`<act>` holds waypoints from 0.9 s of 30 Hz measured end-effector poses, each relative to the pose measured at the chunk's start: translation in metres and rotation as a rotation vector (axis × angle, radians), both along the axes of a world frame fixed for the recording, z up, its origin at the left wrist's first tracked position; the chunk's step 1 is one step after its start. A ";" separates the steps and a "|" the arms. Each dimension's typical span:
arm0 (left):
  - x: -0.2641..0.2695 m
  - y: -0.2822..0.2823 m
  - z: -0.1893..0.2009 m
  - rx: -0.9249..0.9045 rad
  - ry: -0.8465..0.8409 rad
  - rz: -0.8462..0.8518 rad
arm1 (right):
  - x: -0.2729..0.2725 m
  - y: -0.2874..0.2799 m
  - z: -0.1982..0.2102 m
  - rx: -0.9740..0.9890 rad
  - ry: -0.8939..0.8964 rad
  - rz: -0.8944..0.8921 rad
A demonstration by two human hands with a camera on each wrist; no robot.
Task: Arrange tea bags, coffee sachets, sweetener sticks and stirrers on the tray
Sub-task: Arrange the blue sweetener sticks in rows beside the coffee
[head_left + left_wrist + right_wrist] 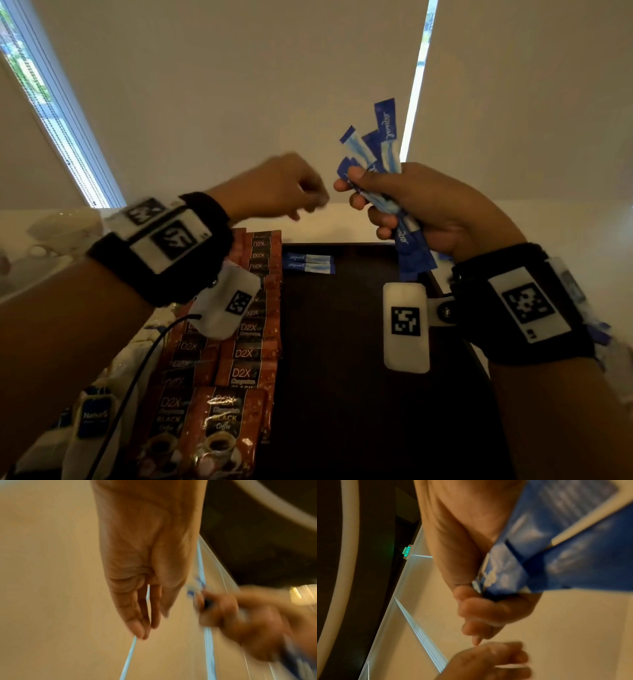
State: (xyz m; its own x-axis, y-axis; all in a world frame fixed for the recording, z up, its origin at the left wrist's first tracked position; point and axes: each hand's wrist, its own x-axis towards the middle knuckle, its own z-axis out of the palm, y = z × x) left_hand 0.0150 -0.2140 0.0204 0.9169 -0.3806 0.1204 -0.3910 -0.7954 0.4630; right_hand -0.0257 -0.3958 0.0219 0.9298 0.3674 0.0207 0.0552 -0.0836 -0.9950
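Observation:
My right hand [356,192] is raised above the dark tray [342,359] and grips a fanned bundle of blue sweetener sticks [380,161]. The same bundle [556,547] fills the right wrist view, held in the curled fingers [481,609]. My left hand [305,202] hovers just left of it, blurred, fingers relaxed and holding nothing; the left wrist view shows its fingers [145,615] nearly straight. Two sweetener sticks [310,263] lie side by side at the tray's far end. Rows of brown coffee sachets [253,342] run along the tray's left side.
Tea bags with blue tags [96,414] lie at the lower left beside the sachets. White cups [61,226] stand blurred at the far left on the pale counter. More blue sticks [599,332] peek out right of my right wrist. No stirrers are in view.

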 end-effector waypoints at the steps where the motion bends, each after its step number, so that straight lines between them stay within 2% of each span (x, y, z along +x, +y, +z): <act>1: -0.009 0.003 0.011 -0.206 0.006 0.042 | 0.000 0.001 0.000 0.001 0.010 0.039; 3: -0.029 0.008 0.025 -0.508 0.086 0.092 | -0.002 0.004 -0.001 0.002 0.032 0.127; 4: -0.040 0.009 0.027 -0.575 0.141 0.083 | -0.003 0.006 -0.002 0.006 0.044 0.172; 6: -0.056 0.010 0.025 -0.586 0.187 0.032 | -0.006 0.011 -0.003 0.021 0.074 0.251; 9: -0.071 0.016 0.016 -0.666 0.142 0.023 | -0.010 0.017 -0.004 0.041 0.127 0.339; 12: -0.078 0.026 0.008 -0.741 0.181 -0.005 | -0.014 0.021 -0.002 0.053 0.174 0.432; 14: -0.080 0.032 0.004 -0.757 0.219 -0.011 | -0.016 0.023 -0.002 0.025 0.202 0.448; 20: -0.077 0.045 0.002 -0.586 0.191 0.046 | -0.014 0.028 -0.008 -0.072 0.230 0.388; 27: -0.075 0.042 -0.002 -0.597 0.242 0.043 | -0.017 0.036 -0.009 -0.142 0.248 0.445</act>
